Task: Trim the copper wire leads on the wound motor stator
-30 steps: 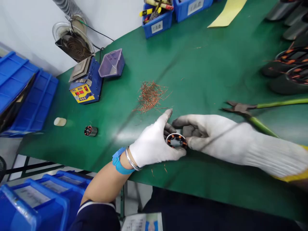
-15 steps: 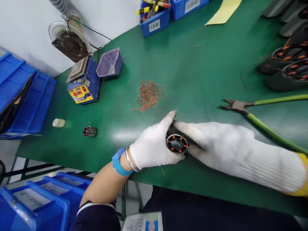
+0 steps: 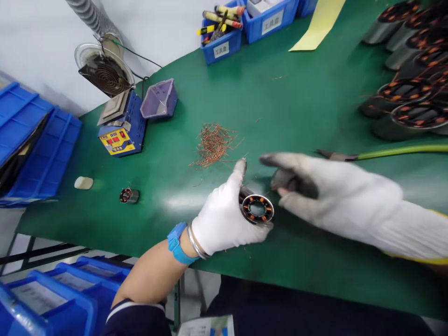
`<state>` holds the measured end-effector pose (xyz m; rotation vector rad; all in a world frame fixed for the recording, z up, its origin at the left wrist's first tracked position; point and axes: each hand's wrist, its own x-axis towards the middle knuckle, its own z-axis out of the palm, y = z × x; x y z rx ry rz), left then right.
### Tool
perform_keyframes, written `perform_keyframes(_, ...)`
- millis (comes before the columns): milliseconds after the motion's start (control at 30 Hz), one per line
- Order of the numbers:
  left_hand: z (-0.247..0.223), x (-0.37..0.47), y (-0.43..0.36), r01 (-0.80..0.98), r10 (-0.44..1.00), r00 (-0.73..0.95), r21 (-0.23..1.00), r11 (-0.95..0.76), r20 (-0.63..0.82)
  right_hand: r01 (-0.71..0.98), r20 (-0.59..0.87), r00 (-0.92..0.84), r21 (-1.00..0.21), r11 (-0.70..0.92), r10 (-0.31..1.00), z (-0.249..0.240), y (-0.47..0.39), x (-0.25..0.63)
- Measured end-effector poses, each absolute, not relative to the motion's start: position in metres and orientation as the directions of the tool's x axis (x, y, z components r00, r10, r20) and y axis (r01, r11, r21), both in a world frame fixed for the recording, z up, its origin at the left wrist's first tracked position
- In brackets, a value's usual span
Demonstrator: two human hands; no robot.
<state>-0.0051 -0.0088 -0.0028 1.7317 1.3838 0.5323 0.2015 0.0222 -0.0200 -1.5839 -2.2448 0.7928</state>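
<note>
The left hand [image 3: 224, 219] gripped the motor part [image 3: 257, 208]; the right hand [image 3: 315, 186] hovered half-open, so its loose wires could snag.

On my green counter [image 3: 301, 93]: a heap of copper wire offcuts [image 3: 213, 143] at centre frame. Upper left, a blue and yellow unit with red buttons [image 3: 121, 136], a purple bin [image 3: 159, 99] just beside it, a round mesh fan [image 3: 105, 72] behind. At left, one small stator [image 3: 129, 195] and a pale oval pad [image 3: 83, 183]. Top centre, blue tool boxes [image 3: 221, 43] with a yellow sheet [image 3: 319, 25]. Right edge, green-handled cutters [image 3: 385, 152]; upper right, a cluster of wound stators [image 3: 406, 93].
</note>
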Motion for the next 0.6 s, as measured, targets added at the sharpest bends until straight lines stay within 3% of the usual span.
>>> perform_keyframes(100, -0.003, -0.003, -0.010, 0.575, 0.957, 0.261, 0.817, -0.047, -0.129, 0.758, -0.069, -0.409, -0.581, 0.297, 0.910, -0.022, 0.026, 0.208)
perform_keyframes(267, -0.003, -0.003, -0.011, 0.582, 0.964, 0.265, 0.801, -0.139, -0.026, 0.666, 0.205, -0.577, -0.442, 0.601, 0.791, -0.036, 0.017, 0.201)
perform_keyframes(367, -0.003, -0.004, -0.012, 0.623, 0.967, 0.254, 0.759, -0.189, 0.032, 0.634, 0.235, -0.500, -0.556, 0.537, 0.834, -0.026, 0.020, 0.207)
perform_keyframes(467, -0.005, -0.003, -0.013, 0.661, 0.968, 0.250, 0.730, -0.172, 0.002, 0.609, 0.187, -0.417, -0.669, 0.427, 0.889, -0.018, 0.024, 0.217)
perform_keyframes(600, -0.006, -0.002, -0.013, 0.685, 0.966, 0.258, 0.702, -0.195, 0.017, 0.700, 0.212, -0.522, -0.447, 0.557, 0.826, -0.035, 0.018, 0.209)
